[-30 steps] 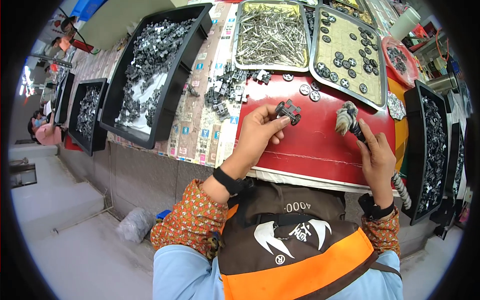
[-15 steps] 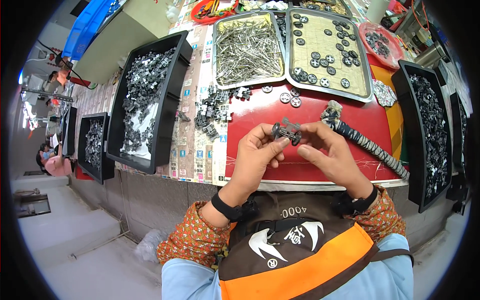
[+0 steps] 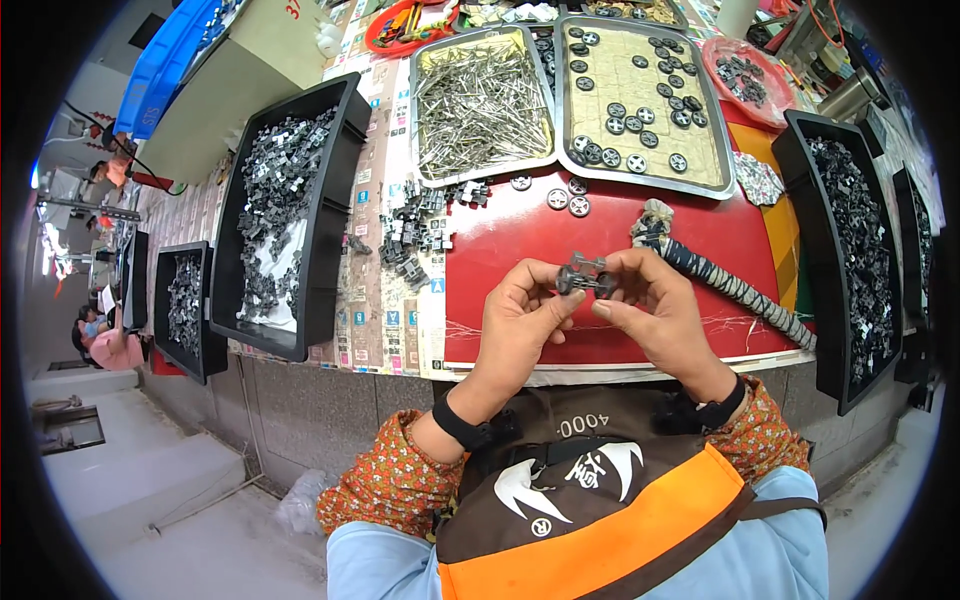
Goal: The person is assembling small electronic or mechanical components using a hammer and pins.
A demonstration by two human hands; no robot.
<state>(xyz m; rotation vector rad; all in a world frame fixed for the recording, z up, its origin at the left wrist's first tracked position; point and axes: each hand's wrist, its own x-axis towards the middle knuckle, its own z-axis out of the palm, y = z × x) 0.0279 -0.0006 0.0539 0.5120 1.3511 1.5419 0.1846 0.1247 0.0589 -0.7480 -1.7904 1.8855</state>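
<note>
Over the red board [image 3: 500, 335], both my hands hold a small dark grey toy car chassis [image 3: 583, 272] with black wheels on it. My left hand [image 3: 522, 312] pinches its left side between thumb and fingers. At its right end, the thumb and fingers of my right hand [image 3: 655, 308] close around the wheel area, hiding part of it. Loose toy wheels [image 3: 557, 199] lie on the board beyond my hands. Left of them, a heap of grey plastic chassis parts [image 3: 410, 225] spreads over the printed table covering.
A metal tray [image 3: 484, 178] of thin metal pins and a lined tray [image 3: 610, 82] of wheels stand at the back. A cloth-wrapped stick [image 3: 735, 288] lies right. Black bins of grey parts flank me, one left [image 3: 335, 215], one right [image 3: 800, 200]. Beyond is a red bowl [image 3: 775, 105].
My right thumb has come in and closed on the chassis, where it was apart before. The chassis has turned slightly and sits more level between my hands. The whole view has shifted a little.
</note>
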